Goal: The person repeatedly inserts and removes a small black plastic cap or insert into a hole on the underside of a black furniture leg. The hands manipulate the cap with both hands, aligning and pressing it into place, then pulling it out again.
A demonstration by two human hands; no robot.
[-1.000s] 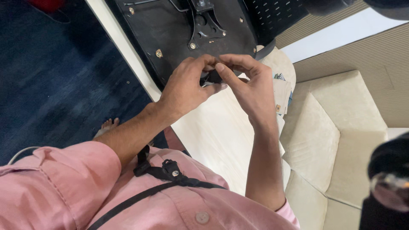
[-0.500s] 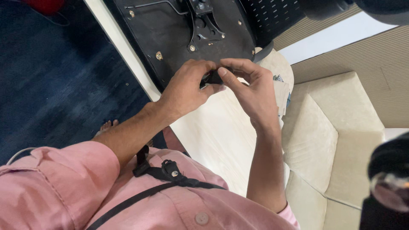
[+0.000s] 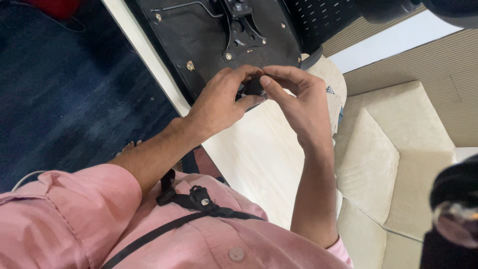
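Both hands meet over the edge of a pale wooden table (image 3: 259, 149). My left hand (image 3: 219, 102) and my right hand (image 3: 298, 99) pinch a small black part (image 3: 254, 87) between their fingertips; most of it is hidden by the fingers. Just beyond the hands lies the black underside of an office chair seat (image 3: 199, 35), with a metal mounting plate (image 3: 244, 25), brass-coloured screws and a thin wire lever. My pink shirt sleeves and a black chest strap fill the bottom of the view.
A dark blue carpet (image 3: 59, 89) lies to the left. Cream cushions of a sofa (image 3: 388, 149) sit to the right. A black perforated chair back (image 3: 323, 20) is at the top. A dark rounded object (image 3: 455, 209) intrudes at the bottom right.
Both hands stay closed around the small black part; the fingers have shifted slightly on it. The view has moved a little.
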